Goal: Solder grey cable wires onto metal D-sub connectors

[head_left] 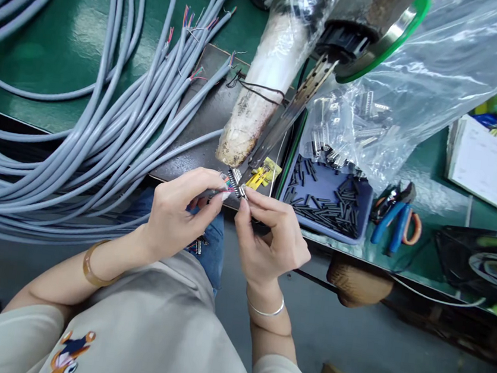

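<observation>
My left hand (183, 212) is closed, its thumb and fingers pinching the thin coloured wires (226, 185) at a cable's end. My right hand (272, 234) is closed too, with a small metal multi-pin connector (236, 183) between thumb and fingertips. Wires and connector meet between the hands; I cannot tell which wires are joined to it. Right above them the soldering iron (291, 104) points down, its tip close to the connector. Beside it ends a plastic-wrapped white tube (260, 86), browned at its mouth. A small yellow piece (259, 176) lies just behind the connector.
Many grey cables (115, 135) with stripped ends spread over the left side. A blue tray (325, 201) holds black sleeves; a clear bag (354, 121) of connectors overlaps it. Blue-handled cutters (395, 218), a paper pad (488, 163) and a green-rimmed solder spool (384, 43) are around.
</observation>
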Demonstrator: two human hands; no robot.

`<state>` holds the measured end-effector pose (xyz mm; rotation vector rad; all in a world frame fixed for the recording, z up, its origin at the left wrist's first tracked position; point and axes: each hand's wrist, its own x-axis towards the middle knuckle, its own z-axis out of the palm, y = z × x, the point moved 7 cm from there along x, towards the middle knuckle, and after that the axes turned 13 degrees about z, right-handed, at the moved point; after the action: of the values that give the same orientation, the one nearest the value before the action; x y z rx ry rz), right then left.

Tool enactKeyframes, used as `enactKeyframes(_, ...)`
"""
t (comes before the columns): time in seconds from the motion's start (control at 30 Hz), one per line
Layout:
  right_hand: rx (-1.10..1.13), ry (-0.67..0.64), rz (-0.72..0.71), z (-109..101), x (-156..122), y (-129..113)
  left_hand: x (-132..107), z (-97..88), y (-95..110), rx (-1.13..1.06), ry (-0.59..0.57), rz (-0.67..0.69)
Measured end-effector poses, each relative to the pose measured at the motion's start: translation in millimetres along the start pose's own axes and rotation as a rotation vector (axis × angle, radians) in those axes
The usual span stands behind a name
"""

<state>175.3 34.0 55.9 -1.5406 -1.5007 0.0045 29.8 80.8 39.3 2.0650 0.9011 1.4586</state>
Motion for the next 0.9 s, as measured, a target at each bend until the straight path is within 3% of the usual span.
enactKeyframes(0.5,-0.003,0.041,-0.030,-2,3,-2,5,-3.8,8,0.071,0.002,0.161)
enactKeyframes(0.77,-0.051,-0.038,-0.183,3,-8,-1,-3,-0.1,1,0.045,-0.059,0.091)
enactKeyframes(0.9,-0.060,-0.031,-0.189,-2,-10,0,-9,4.4,1,-0.053,-0.079,0.024)
